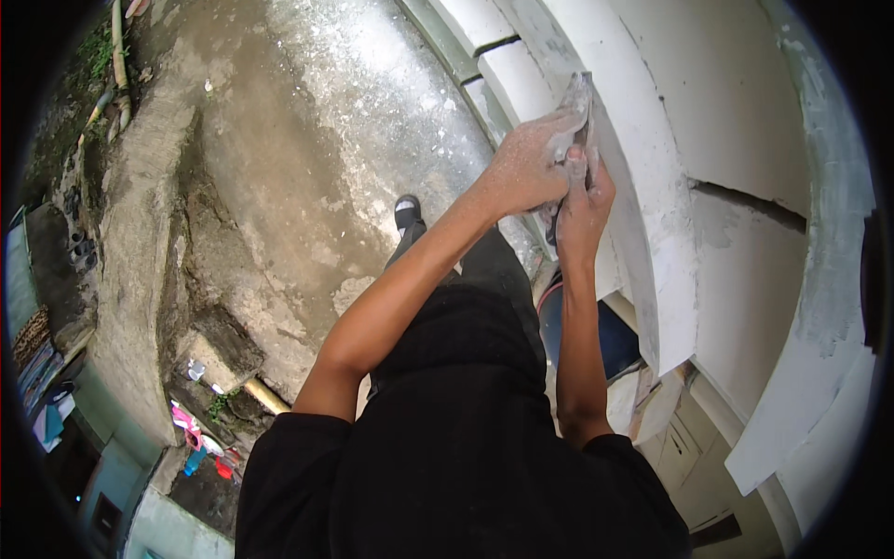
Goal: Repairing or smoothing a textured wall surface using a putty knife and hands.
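Observation:
My left hand (533, 166) and my right hand (585, 200) meet close against the edge of a white-coated ledge (666, 270). Both are closed, with pale dust or paste over the fingers. Between them is a flat, putty-smeared tool (579, 91), greyish at its far end, which sticks out beyond my left fingers. Something dark, perhaps its handle, shows below the hands. The right thumb lies up along the tool. My fingers hide most of its shape, so its exact kind is unclear.
White wall panels with a dark gap (750, 205) rise at the right. A dark blue container (605, 335) stands beneath the ledge by my right forearm. White-spattered concrete ground (372, 102) lies ahead. A rough concrete kerb (140, 233), a pipe (267, 396) and colourful scattered items (191, 429) are at the left.

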{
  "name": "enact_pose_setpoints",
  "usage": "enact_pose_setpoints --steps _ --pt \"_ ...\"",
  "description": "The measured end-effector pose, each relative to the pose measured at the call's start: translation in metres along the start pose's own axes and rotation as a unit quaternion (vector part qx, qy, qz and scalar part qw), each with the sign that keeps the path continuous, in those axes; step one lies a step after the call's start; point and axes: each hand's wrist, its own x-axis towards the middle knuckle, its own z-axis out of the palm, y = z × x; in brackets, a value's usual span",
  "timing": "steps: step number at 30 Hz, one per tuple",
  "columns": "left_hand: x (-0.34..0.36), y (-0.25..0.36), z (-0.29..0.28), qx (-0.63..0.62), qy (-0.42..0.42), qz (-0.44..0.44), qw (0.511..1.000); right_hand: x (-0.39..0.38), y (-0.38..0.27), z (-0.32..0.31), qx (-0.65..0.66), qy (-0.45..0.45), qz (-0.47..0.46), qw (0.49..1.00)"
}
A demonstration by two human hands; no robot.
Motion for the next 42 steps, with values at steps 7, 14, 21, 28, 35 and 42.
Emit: enact_pose_setpoints --steps 7,14,21,28,35,42 --pt "0.011 0.002 -0.016 0.007 -0.012 0.008 1.000 0.006 -0.021 0.008 0.026 -0.034 0.081 0.996" --pt "0.007 0.001 -0.011 0.039 -0.010 0.000 0.999 0.002 -0.015 0.008 0.032 -0.015 0.046 0.998" --pt "0.018 0.011 -0.020 0.019 0.016 0.008 1.000 0.019 -0.025 0.011 0.028 -0.032 0.084 0.996" --pt "0.006 -0.004 -0.007 0.043 0.033 0.033 0.998 0.003 -0.021 0.007 0.025 -0.024 0.092 0.995" --pt "0.014 0.001 -0.014 0.071 0.037 0.067 0.995 0.008 -0.019 0.009 0.011 -0.011 0.046 0.999" --pt "0.015 -0.001 -0.008 0.076 0.046 0.075 0.993 0.010 -0.017 0.012 0.030 0.011 0.026 0.999"
